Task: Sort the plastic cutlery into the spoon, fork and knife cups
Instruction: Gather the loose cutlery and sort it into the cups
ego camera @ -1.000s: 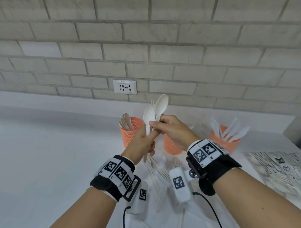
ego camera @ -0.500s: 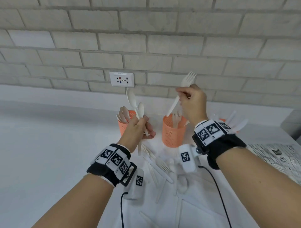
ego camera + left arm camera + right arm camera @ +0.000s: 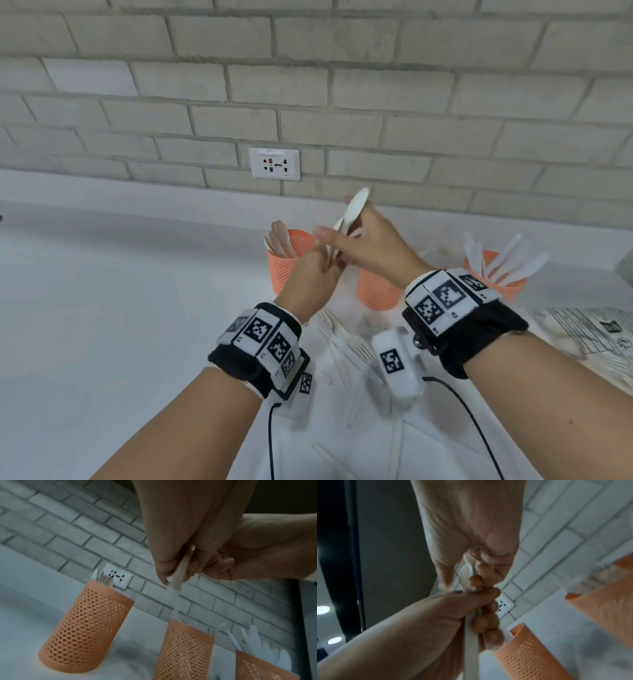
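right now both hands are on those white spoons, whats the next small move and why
Probably the right hand should pull one spoon free of the bunch the left hand grips, then drop it into the left cup. That cup already holds spoons; the middle cup shows fork tines and the right cup knives.

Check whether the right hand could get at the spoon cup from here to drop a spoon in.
Probably yes. The right hand pinches a spoon above the left hand; the spoon cup stands just beyond, its mouth open, with only the standing spoons partly filling it.
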{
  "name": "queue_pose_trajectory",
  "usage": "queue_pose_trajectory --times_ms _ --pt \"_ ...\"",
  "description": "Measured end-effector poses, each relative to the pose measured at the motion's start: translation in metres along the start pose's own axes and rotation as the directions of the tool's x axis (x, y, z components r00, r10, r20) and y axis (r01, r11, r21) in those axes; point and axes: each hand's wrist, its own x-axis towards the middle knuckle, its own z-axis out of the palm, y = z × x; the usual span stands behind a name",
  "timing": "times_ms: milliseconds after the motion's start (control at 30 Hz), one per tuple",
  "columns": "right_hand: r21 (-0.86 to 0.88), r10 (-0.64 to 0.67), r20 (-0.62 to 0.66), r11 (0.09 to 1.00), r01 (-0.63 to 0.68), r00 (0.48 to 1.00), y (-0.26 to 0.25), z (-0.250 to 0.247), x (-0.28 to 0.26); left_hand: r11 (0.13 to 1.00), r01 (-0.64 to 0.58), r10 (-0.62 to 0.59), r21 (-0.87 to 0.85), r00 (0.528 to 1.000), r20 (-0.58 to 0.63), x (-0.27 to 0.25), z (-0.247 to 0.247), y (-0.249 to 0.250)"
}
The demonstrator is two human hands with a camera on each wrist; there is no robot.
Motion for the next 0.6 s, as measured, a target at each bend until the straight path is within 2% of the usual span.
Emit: queue_pose_trajectory --times_ms 100,167,200,233,267,333,367,433,533,600 --pt "0.092 0.064 -0.025 0.994 -0.062 0.998 0.005 0.014 0.006 0.996 -0.061 0.054 0.068 0.994 0.092 -0.004 -0.003 0.004" --pt "0.087 0.024 -0.058 0.996 -0.019 0.998 0.006 0.016 0.011 0.997 -0.042 0.032 0.057 0.986 0.166 -0.007 -0.013 0.004" --pt "0.076 -0.019 -0.096 0.997 0.027 0.995 0.005 0.016 0.013 0.997 -0.021 0.008 0.074 0.986 0.167 -0.006 -0.02 0.0" --pt "0.073 -0.072 -0.16 0.994 0.084 0.985 0.002 0.015 0.016 0.997 0.006 -0.016 0.079 0.993 0.12 -0.005 -0.029 -0.003" --pt "0.086 -0.125 -0.241 0.985 0.15 0.962 -0.002 0.015 0.018 0.997 0.042 -0.044 0.071 0.999 0.02 -0.003 -0.038 -0.008" --pt "0.105 -0.215 -0.409 0.954 0.279 0.887 -0.008 0.015 0.023 0.994 0.092 -0.079 0.057 0.977 -0.198 0.004 -0.057 -0.022" --pt "0.106 -0.243 -0.466 0.94 0.326 0.851 -0.009 0.018 0.026 0.989 0.127 -0.105 0.075 0.961 -0.256 0.008 -0.064 -0.032" --pt "0.102 -0.264 -0.516 0.926 0.364 0.815 -0.009 0.029 0.033 0.966 0.212 -0.17 0.149 0.954 -0.248 0.016 -0.07 -0.051" --pt "0.099 -0.268 -0.5 0.927 0.362 0.824 -0.004 0.052 0.044 0.931 0.283 -0.246 0.232 0.953 -0.176 0.025 -0.063 -0.07" --pt "0.114 -0.246 -0.488 0.933 0.341 0.838 0.003 0.065 0.051 0.93 0.281 -0.248 0.236 0.956 -0.159 0.029 -0.058 -0.079"
